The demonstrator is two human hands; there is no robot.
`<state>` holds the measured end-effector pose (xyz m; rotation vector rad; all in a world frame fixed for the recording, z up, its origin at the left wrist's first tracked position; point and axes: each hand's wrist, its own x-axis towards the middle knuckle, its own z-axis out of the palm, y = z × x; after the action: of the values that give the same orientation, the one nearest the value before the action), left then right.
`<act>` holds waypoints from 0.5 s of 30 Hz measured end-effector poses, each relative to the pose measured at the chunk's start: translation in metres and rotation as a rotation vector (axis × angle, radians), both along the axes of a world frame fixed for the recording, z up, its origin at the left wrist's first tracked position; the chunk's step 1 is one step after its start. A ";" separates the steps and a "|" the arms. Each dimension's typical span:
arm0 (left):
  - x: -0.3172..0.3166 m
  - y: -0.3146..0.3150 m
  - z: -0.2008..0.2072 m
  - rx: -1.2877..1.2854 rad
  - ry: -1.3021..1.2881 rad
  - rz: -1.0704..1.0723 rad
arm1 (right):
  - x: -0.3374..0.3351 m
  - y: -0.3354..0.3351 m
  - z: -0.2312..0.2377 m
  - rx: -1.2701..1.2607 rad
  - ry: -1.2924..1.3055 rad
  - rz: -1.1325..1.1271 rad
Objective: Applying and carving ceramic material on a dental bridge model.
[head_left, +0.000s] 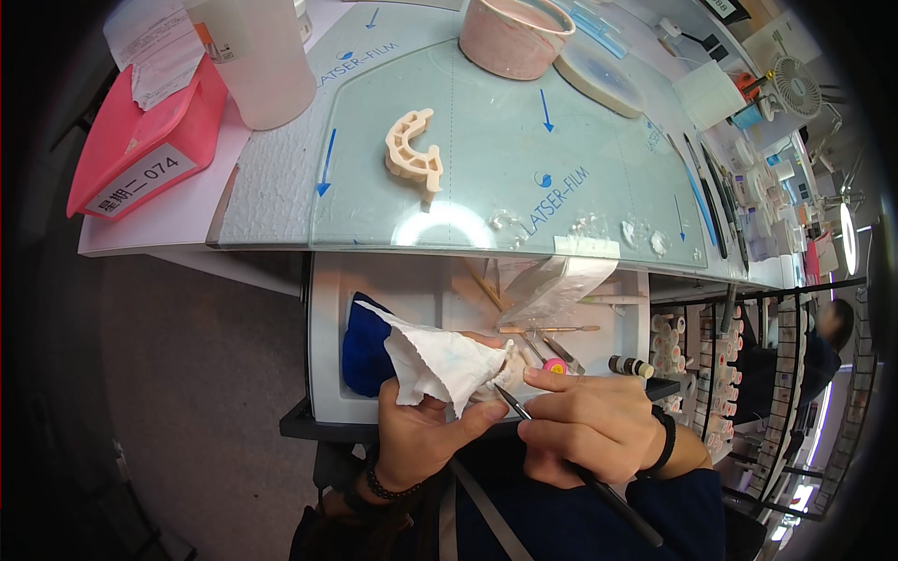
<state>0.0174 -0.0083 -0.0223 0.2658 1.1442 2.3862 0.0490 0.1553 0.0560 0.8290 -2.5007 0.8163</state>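
Observation:
Over the open drawer, my left hand [421, 444] is closed on a crumpled white tissue [430, 360] and a small pale piece [514, 363] at its right end. That piece looks like part of a dental model, partly hidden by fingers. My right hand [599, 421] grips a slim black-handled tool [622, 512] with a metal-coloured neck and a fine dark point, perhaps a brush. Its point touches or nearly touches the pale piece. On the glass sheet ahead lies a beige horseshoe-shaped dental arch model [412, 157], apart from both hands.
The drawer [327, 280] holds a blue cloth-like item [365, 351], a clear plastic bag [561, 290], several thin tools and small bottles [631, 366]. Above are a pink tray [150, 154], translucent bottle [267, 75], pink-and-white bowl [510, 42], round slab [603, 79] and brushes [706, 192]. Someone sits far right.

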 end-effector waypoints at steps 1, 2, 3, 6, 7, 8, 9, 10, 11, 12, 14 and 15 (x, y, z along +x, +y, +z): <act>0.000 -0.001 0.000 0.003 0.025 -0.003 | 0.000 -0.001 0.001 -0.001 0.000 0.003; 0.000 0.000 0.000 0.004 0.025 -0.005 | 0.000 -0.001 0.001 -0.005 0.004 0.007; 0.000 0.000 -0.001 0.014 0.025 -0.003 | -0.001 -0.001 0.001 -0.008 0.008 0.012; -0.002 0.002 -0.001 0.017 0.032 -0.003 | 0.000 0.001 0.001 0.019 0.002 0.012; -0.002 0.002 -0.001 0.010 0.038 -0.004 | -0.001 0.001 0.001 0.020 0.001 0.010; -0.002 0.002 -0.001 0.009 0.039 -0.003 | -0.001 0.001 0.001 0.018 0.005 0.013; -0.001 0.002 0.000 0.022 0.027 0.001 | 0.000 0.001 0.002 0.015 0.008 0.017; -0.001 0.002 0.000 0.035 0.015 0.006 | 0.000 0.001 0.002 0.015 0.008 0.018; -0.001 0.001 0.001 0.034 0.016 0.008 | 0.000 0.000 0.001 0.017 0.013 0.023; -0.001 0.000 0.001 0.028 0.024 0.008 | 0.000 -0.001 0.001 0.020 0.018 0.028; -0.001 -0.001 0.001 0.024 0.032 0.005 | 0.000 -0.001 0.001 0.017 0.018 0.027; -0.001 -0.001 0.000 0.021 0.028 0.001 | 0.000 -0.002 0.000 0.014 0.018 0.023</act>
<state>0.0167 -0.0096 -0.0221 0.3069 1.1326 2.4031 0.0492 0.1537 0.0564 0.8676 -2.4884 0.7959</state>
